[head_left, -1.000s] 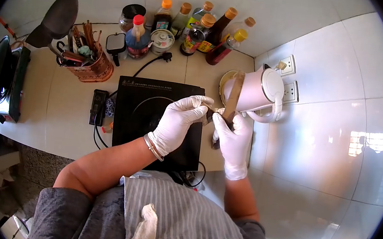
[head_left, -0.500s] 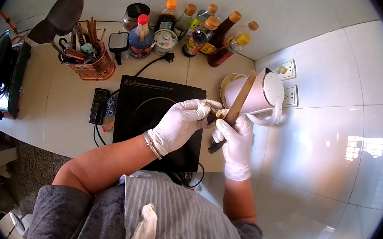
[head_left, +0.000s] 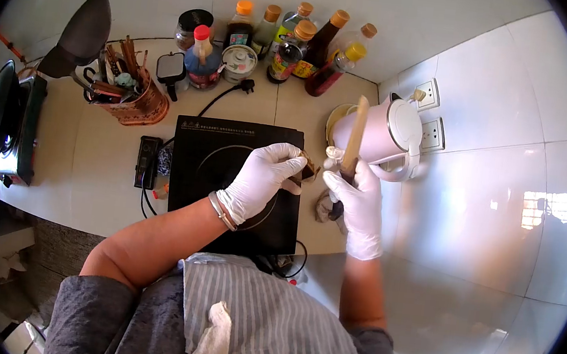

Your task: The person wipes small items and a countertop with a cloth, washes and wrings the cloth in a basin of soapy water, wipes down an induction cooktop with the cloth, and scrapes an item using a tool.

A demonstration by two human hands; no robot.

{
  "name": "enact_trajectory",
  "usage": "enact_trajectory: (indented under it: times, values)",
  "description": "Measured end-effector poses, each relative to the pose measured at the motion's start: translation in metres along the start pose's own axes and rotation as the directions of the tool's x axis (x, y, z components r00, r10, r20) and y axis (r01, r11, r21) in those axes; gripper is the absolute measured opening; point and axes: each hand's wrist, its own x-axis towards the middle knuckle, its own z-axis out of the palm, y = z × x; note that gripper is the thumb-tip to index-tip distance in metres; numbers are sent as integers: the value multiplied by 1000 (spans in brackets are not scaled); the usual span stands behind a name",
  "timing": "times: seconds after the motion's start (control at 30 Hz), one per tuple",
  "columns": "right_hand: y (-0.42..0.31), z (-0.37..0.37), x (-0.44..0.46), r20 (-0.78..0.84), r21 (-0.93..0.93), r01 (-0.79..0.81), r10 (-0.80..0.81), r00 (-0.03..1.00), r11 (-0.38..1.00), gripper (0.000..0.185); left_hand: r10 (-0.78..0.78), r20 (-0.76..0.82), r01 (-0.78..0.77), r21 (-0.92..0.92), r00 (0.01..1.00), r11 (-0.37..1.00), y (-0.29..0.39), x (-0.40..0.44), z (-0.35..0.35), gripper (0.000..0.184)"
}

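Observation:
My left hand [head_left: 265,182], in a white glove, hovers over the black induction cooker [head_left: 185,187]. Its thumb and fingers pinch a small dark brown piece with ragged, papery edges [head_left: 309,169]; I cannot make out its kind. To the right, my gloved right hand [head_left: 358,202] is closed round a knife [head_left: 356,133], whose narrow blade points up and away from me. The index fingertip sticks out to the left of the blade. A gap separates the knife from the brown piece. Below the right hand, a crumpled greyish thing [head_left: 325,208] lies on the counter, partly hidden.
A pink kettle [head_left: 378,128] stands just beyond the knife, by the wall sockets [head_left: 430,133]. Several sauce bottles [head_left: 288,56] line the back wall. At left are a utensil holder [head_left: 139,103], a power strip [head_left: 147,163] and a gas stove [head_left: 20,128].
My hands have moved apart. The knife has shifted right, away from the brown piece, and stands more upright. The crumpled thing below the right hand has come into view.

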Motion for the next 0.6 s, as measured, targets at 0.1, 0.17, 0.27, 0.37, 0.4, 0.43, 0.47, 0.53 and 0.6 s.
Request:
enact_trajectory:
  times: [0.1, 0.17, 0.27, 0.37, 0.4, 0.43, 0.47, 0.53, 0.6]
  values:
    - [-7, 3, 4, 129, -279, 58, -22, 991, 958, 35, -58, 48, 51, 149, 997, 988, 0, 2, 2, 16]
    - [-8, 2, 8, 236, -410, 153, -58, 970, 899, 34, -107, 81, 100, 90, 991, 991, -3, 5, 1, 17]
    - [-2, -8, 12, 237, -429, 72, 35, 971, 901, 33, -172, 135, 165, 59, 976, 984, 2, 1, 1, 20]
    - [15, -21, 15, 274, -411, 19, 103, 956, 912, 30, -154, 154, 85, 382, 976, 920, -14, 4, -5, 24]
    - [21, -23, 15, 280, -391, -1, 120, 953, 920, 29, -185, 154, 103, 430, 971, 897, -17, 5, -7, 31]
    - [27, -26, 15, 285, -372, -22, 137, 949, 928, 29, -185, 148, 105, 429, 972, 897, -25, 6, -10, 31]
    - [34, -31, 16, 266, -434, -45, 176, 948, 900, 27, -122, 156, 33, 479, 980, 877, -36, 9, -13, 36]
    - [40, -33, 19, 245, -489, -75, 219, 944, 869, 25, 3, 188, -120, 617, 982, 777, -41, 9, -14, 49]
    - [37, -33, 20, 293, -531, -1, 185, 938, 848, 24, 97, 192, -201, 657, 977, 727, -44, 10, -12, 49]
